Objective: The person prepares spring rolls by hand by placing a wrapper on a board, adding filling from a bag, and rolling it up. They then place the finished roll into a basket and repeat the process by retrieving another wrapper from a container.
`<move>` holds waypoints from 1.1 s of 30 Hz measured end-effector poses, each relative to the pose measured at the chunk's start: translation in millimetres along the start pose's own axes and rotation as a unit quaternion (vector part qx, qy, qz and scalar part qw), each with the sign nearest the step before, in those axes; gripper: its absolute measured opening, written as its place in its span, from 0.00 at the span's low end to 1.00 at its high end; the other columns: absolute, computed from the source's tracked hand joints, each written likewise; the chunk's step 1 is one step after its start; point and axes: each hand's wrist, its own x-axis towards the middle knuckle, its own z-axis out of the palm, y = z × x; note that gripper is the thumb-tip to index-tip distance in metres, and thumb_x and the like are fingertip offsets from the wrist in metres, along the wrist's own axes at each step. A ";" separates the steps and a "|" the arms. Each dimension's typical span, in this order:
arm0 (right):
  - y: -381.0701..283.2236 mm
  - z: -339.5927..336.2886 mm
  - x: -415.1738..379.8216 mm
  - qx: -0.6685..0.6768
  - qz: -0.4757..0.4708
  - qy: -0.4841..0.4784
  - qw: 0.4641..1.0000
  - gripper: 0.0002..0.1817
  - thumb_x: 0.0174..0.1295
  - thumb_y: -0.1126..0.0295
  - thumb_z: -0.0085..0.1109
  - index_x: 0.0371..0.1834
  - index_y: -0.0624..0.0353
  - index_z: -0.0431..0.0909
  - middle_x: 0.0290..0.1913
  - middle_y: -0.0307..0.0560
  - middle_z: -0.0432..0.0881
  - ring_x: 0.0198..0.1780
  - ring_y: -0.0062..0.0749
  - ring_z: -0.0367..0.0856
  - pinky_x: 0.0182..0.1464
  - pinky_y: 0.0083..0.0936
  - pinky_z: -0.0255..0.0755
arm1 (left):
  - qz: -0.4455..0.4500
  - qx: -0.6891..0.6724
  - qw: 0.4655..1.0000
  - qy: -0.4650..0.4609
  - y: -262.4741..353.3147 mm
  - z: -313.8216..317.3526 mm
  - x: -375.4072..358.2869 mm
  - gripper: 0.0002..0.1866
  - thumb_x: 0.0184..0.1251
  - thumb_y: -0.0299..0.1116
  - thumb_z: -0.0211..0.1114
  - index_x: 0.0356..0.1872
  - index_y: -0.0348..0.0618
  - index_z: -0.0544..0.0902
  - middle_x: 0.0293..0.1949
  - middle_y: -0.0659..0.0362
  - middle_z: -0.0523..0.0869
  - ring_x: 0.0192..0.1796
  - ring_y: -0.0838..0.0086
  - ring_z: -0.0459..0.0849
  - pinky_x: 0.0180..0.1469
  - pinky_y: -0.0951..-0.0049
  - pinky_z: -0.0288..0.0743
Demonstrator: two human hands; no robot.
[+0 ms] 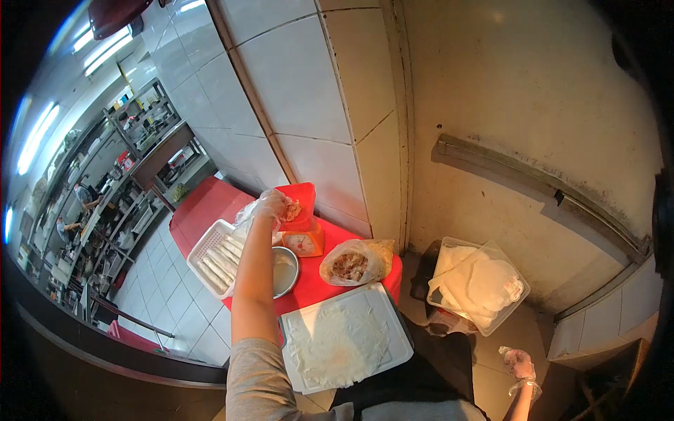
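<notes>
My left hand [270, 205], in a thin clear plastic glove, reaches across the table to the red weighing tray [302, 193]. Its curled fingers are at the crumbly, pale orange filling [292, 210] in the tray, partly hidden by the hand. The tray sits on an orange kitchen scale [303, 243] with a round dial. My right hand [520, 365], gloved too, hangs low at the right, fingers loosely bent, with nothing visible in it. Before me a thin white wrapper sheet [338, 337] lies spread on a white cutting board [401, 349].
On the red table [203, 210] are a white basket [199, 261] of rolls, a metal bowl [286, 272] and a plastic bag [356, 263] of brown filling. A clear tub [518, 303] holds white sheets at the right. Shelves [116, 203] and a person [86, 196] appear far left.
</notes>
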 end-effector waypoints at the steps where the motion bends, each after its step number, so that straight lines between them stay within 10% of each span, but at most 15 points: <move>1: 8.7 -1.2 4.2 0.010 -0.012 -0.008 1.000 0.06 0.68 0.72 0.54 0.42 0.61 0.79 0.31 0.37 0.81 0.30 0.22 0.78 0.31 0.21 0.74 | 0.050 0.097 0.993 -0.037 -8.4 1.9 7.3 0.07 0.60 0.30 0.61 0.27 0.46 0.87 0.26 0.53 0.86 0.33 0.61 0.87 0.35 0.63 0.78; 5: 5.5 -1.8 0.7 -0.015 0.034 -0.007 0.999 0.05 0.67 0.75 0.54 0.41 0.62 0.79 0.33 0.38 0.82 0.31 0.23 0.79 0.33 0.22 0.76 | 0.119 0.065 0.988 -0.080 -27.8 3.4 22.5 0.07 0.58 0.30 0.66 0.38 0.46 0.87 0.36 0.55 0.89 0.39 0.64 0.88 0.40 0.62 0.80; 11: 25.1 0.7 5.8 0.031 -0.034 -0.024 0.999 0.06 0.67 0.75 0.54 0.41 0.62 0.80 0.34 0.39 0.83 0.32 0.25 0.80 0.35 0.23 0.75 | -0.015 -0.204 0.978 0.034 6.0 -24.7 -22.1 0.20 0.56 0.30 0.73 0.52 0.41 0.85 0.43 0.55 0.89 0.43 0.67 0.88 0.45 0.65 0.81; 17: -26.9 19.2 -14.0 0.039 0.018 -0.005 0.999 0.06 0.63 0.80 0.49 0.29 0.59 0.74 0.29 0.37 0.77 0.31 0.22 0.75 0.36 0.23 0.74 | -0.007 -0.083 0.997 -0.005 19.6 -24.3 -44.1 0.33 0.43 0.30 0.78 0.57 0.36 0.82 0.43 0.52 0.89 0.43 0.66 0.87 0.46 0.65 0.82; 24: 74.3 -10.1 22.0 -0.031 0.004 0.009 0.999 0.09 0.67 0.71 0.61 0.41 0.67 0.79 0.34 0.39 0.83 0.33 0.23 0.78 0.39 0.23 0.75 | 0.015 -0.055 0.998 0.040 -31.4 -7.0 -15.7 0.44 0.40 0.27 0.78 0.66 0.34 0.73 0.39 0.53 0.89 0.38 0.66 0.88 0.39 0.65 0.81; 33: 40.7 3.8 15.1 -0.050 0.032 0.009 0.998 0.10 0.67 0.69 0.59 0.43 0.64 0.82 0.37 0.42 0.85 0.37 0.26 0.81 0.42 0.25 0.77 | -0.062 -0.422 0.903 0.052 -18.9 -65.4 -44.0 0.45 0.48 0.23 0.78 0.69 0.26 0.66 0.36 0.49 0.86 0.33 0.69 0.87 0.35 0.74 0.82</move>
